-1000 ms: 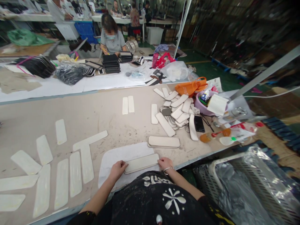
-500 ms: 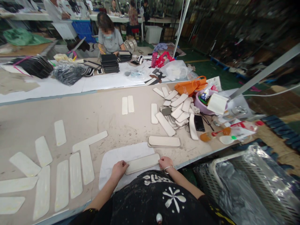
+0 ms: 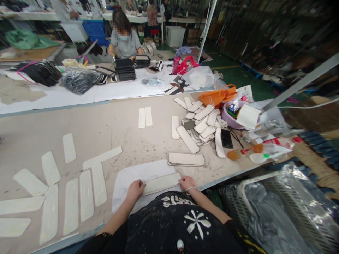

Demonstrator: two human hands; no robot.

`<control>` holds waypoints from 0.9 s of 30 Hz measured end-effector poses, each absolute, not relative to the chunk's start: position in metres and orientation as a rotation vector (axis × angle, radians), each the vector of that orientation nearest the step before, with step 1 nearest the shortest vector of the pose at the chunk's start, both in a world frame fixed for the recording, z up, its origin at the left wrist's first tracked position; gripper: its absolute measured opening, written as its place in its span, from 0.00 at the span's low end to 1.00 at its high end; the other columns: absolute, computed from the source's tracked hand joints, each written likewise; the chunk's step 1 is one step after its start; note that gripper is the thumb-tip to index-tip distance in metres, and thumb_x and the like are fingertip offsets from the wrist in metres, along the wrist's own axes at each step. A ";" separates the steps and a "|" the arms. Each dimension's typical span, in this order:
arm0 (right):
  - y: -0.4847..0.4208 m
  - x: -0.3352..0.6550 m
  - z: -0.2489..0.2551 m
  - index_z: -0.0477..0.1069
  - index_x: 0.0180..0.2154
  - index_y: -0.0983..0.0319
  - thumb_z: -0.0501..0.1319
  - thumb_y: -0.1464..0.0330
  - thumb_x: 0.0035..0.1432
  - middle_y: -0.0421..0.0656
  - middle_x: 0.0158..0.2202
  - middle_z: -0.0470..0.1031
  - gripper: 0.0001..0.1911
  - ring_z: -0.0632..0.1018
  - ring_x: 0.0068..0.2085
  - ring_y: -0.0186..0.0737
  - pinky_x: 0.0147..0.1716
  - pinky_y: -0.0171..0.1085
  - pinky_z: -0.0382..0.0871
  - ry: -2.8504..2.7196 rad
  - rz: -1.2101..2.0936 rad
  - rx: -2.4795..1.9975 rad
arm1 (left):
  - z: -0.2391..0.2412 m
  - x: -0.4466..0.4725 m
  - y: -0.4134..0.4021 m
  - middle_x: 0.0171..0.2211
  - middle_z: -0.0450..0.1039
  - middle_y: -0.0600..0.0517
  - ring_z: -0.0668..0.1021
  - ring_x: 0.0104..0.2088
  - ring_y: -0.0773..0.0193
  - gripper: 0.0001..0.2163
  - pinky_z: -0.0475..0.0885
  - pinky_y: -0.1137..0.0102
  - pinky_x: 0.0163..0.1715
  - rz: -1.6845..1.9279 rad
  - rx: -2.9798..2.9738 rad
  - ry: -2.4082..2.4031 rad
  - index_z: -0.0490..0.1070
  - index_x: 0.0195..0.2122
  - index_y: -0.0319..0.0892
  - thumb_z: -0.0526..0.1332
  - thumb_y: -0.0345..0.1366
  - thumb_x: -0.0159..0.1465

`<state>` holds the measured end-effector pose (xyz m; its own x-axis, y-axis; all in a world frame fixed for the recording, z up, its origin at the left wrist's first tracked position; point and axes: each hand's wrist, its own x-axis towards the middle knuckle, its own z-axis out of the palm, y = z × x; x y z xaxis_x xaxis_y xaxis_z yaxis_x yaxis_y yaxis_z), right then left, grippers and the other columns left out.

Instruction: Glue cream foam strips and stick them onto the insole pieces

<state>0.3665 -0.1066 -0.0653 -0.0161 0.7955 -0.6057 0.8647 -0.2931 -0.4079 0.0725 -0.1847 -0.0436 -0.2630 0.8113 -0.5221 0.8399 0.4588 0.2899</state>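
Note:
A long cream strip with rounded ends (image 3: 161,183) lies on a white sheet (image 3: 132,178) at the table's near edge. My left hand (image 3: 135,190) presses on the strip's left end with curled fingers. My right hand (image 3: 186,183), a bracelet at the wrist, grips its right end. Just beyond lies a small stack of similar strips (image 3: 186,159). A loose heap of shorter cream pieces (image 3: 201,121) sits to the right. Several flat cream strips (image 3: 71,204) are spread out on the left of the table.
An orange bag (image 3: 215,96), a bowl of odds and ends (image 3: 233,114), a black phone (image 3: 226,138) and bottles crowd the table's right end. A plastic-lined basket (image 3: 280,208) stands at the lower right. A person in grey (image 3: 124,38) works at the far table beside black stacks (image 3: 125,70).

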 end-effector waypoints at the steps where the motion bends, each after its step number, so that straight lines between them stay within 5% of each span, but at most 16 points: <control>1: -0.106 0.367 -0.065 0.75 0.26 0.62 0.56 0.65 0.52 0.40 0.18 0.74 0.11 0.73 0.24 0.34 0.25 0.30 0.59 1.812 -1.212 2.137 | -0.044 0.073 -0.185 0.28 0.73 0.48 0.74 0.32 0.61 0.08 0.60 0.71 0.30 -0.060 1.367 2.096 0.67 0.27 0.40 0.54 0.38 0.60; 27: -0.107 0.373 -0.069 0.74 0.26 0.61 0.56 0.63 0.54 0.38 0.18 0.73 0.12 0.74 0.26 0.35 0.27 0.30 0.60 1.886 -1.242 2.063 | -0.044 0.074 -0.185 0.29 0.74 0.49 0.75 0.33 0.61 0.08 0.62 0.71 0.31 -0.043 1.306 2.137 0.68 0.27 0.41 0.55 0.39 0.58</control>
